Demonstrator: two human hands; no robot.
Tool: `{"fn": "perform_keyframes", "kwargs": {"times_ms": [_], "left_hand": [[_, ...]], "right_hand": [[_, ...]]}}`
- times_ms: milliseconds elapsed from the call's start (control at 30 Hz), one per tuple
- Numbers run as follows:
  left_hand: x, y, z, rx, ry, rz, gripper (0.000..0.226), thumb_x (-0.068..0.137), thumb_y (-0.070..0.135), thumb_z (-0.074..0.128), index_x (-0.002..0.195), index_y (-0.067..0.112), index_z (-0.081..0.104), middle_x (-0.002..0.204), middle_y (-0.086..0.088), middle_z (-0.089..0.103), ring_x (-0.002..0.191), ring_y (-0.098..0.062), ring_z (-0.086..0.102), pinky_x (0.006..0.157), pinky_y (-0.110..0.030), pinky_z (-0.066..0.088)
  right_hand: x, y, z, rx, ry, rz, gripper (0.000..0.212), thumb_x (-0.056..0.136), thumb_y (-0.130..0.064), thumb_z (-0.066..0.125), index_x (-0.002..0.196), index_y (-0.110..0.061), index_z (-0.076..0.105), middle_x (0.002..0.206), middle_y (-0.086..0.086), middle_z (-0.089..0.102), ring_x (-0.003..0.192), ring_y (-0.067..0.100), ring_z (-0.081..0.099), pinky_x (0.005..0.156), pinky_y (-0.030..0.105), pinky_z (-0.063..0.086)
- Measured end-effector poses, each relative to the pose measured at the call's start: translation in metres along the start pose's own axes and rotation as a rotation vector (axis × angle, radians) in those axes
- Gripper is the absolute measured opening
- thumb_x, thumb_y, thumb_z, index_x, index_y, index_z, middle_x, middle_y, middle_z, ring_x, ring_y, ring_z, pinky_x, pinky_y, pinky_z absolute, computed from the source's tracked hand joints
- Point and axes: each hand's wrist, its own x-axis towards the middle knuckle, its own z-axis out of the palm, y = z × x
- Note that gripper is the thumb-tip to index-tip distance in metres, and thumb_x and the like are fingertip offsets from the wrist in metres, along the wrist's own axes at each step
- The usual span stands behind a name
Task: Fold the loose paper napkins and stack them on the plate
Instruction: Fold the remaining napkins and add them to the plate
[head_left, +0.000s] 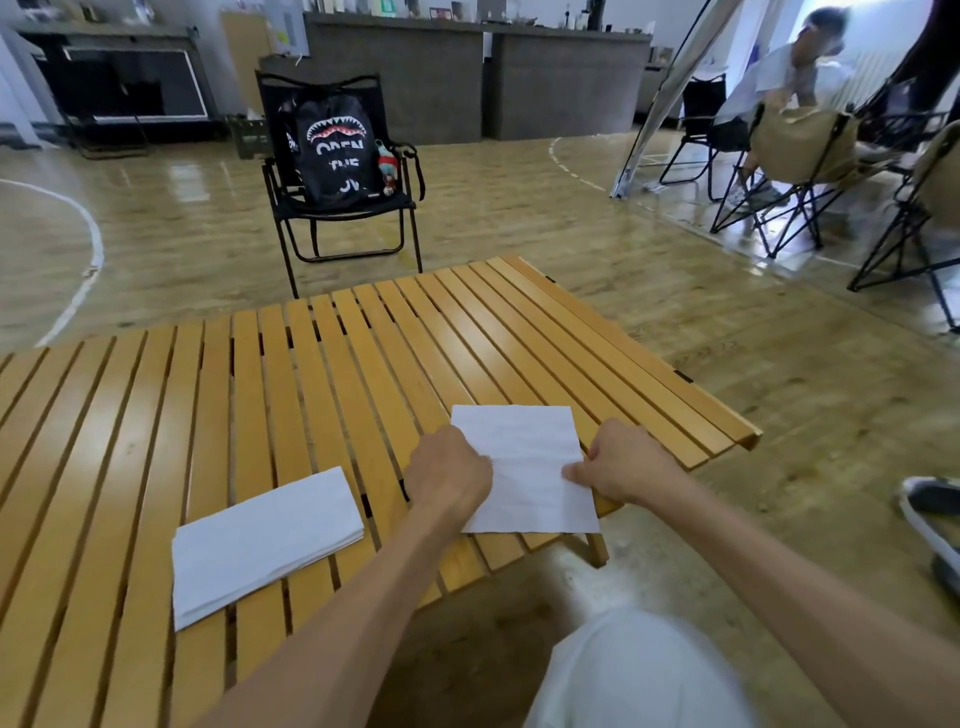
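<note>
1. My left hand has its fingers curled on the left edge of the napkin; my right hand pinches the right edge, thumb on top.
2. The napkin lies flat at the worktop's near right corner, its near edge hanging past the rim. I judge a careless pull could slide it off to the floor.
3. Thin paper held at two sides may tear or crease crookedly if my hands pull apart.
4. The stack of napkins lies left, apart from my hands; a sweeping forearm could scatter it.
5. I see no plate, so where to stack is unclear.
6. Writing: the bag on the chair reads "OPEN THE", the last line unclear.
</note>
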Motion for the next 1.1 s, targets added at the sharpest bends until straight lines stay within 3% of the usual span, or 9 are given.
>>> {"fn": "perform_keyframes", "kwargs": {"times_ms": [100,233,333,433,600,700,867,1033,1100], "left_hand": [[-0.011,-0.010,-0.001,-0.016,0.066,0.057,0.033,0.091,0.020,0.058,0.060,0.011,0.059,0.064,0.002,0.056,0.057,-0.013,0.053,0.048,-0.032,0.045],[-0.022,-0.022,-0.006,0.028,0.133,0.033,0.026,0.091,0.040,0.063,0.100,0.017,0.056,0.103,0.001,0.051,0.090,-0.018,0.055,0.066,-0.030,0.045],[-0.017,-0.013,-0.014,0.063,0.007,-0.056,0.030,0.089,0.035,0.065,0.103,0.011,0.055,0.098,-0.007,0.056,0.083,-0.021,0.055,0.053,-0.028,0.036],[-0.012,-0.006,-0.017,-0.041,-0.099,-0.117,0.025,0.088,0.018,0.059,0.107,0.002,0.061,0.098,-0.017,0.062,0.061,-0.016,0.045,0.043,-0.026,0.027],[-0.023,-0.009,-0.017,-0.184,-0.069,-0.034,0.017,0.089,0.014,0.055,0.078,0.006,0.062,0.076,-0.009,0.059,0.065,-0.015,0.051,0.051,-0.026,0.035],[-0.032,-0.014,-0.020,-0.329,-0.025,0.030,0.008,0.096,0.019,0.056,0.096,0.015,0.062,0.097,0.000,0.061,0.085,-0.011,0.056,0.059,-0.021,0.042],[-0.031,-0.013,-0.029,-0.563,-0.060,-0.214,0.025,0.092,0.020,0.063,0.113,0.013,0.051,0.105,-0.001,0.055,0.093,-0.018,0.056,0.075,-0.036,0.051],[-0.033,-0.009,-0.045,-1.054,-0.140,-0.468,0.034,0.089,0.009,0.071,0.112,-0.009,0.053,0.099,-0.015,0.061,0.089,-0.027,0.064,0.084,-0.044,0.057],[-0.038,-0.013,-0.058,-1.200,-0.179,-0.494,0.052,0.091,0.010,0.070,0.132,-0.010,0.045,0.111,-0.016,0.058,0.088,-0.024,0.065,0.080,-0.040,0.057]], "right_hand": [[-0.005,0.000,-0.002,0.103,-0.003,-0.022,0.025,0.089,-0.032,0.069,0.085,-0.014,0.051,0.080,0.004,0.054,0.069,0.019,0.051,0.060,0.029,0.037],[-0.002,-0.001,0.002,0.118,0.027,-0.003,0.037,0.089,-0.046,0.068,0.080,-0.014,0.052,0.071,0.001,0.052,0.060,0.017,0.049,0.053,0.028,0.034],[0.001,-0.004,0.007,0.080,0.045,0.002,0.041,0.086,-0.044,0.071,0.073,-0.018,0.042,0.068,-0.001,0.048,0.058,0.016,0.048,0.048,0.028,0.032],[-0.003,-0.006,0.009,0.067,0.053,-0.011,0.032,0.088,-0.042,0.068,0.093,-0.017,0.049,0.088,0.001,0.058,0.079,0.020,0.058,0.057,0.030,0.041],[-0.010,-0.005,0.007,0.174,0.042,-0.017,0.029,0.090,-0.034,0.068,0.105,-0.018,0.049,0.096,-0.003,0.055,0.090,0.019,0.058,0.071,0.034,0.050],[-0.012,-0.005,0.010,0.243,0.051,-0.005,0.025,0.091,-0.033,0.068,0.103,-0.018,0.051,0.092,-0.005,0.055,0.088,0.017,0.058,0.065,0.030,0.049],[-0.014,-0.011,0.009,0.433,0.016,0.007,0.021,0.091,-0.024,0.067,0.082,-0.008,0.058,0.088,0.006,0.064,0.077,0.017,0.060,0.061,0.029,0.043],[-0.027,-0.027,0.000,0.803,-0.036,-0.123,0.010,0.097,-0.016,0.062,0.098,-0.007,0.066,0.099,0.011,0.071,0.088,0.022,0.069,0.074,0.037,0.054],[-0.039,-0.038,-0.005,0.943,-0.107,-0.210,0.015,0.098,-0.013,0.056,0.107,-0.007,0.066,0.105,0.012,0.073,0.093,0.024,0.071,0.081,0.040,0.056]]}}
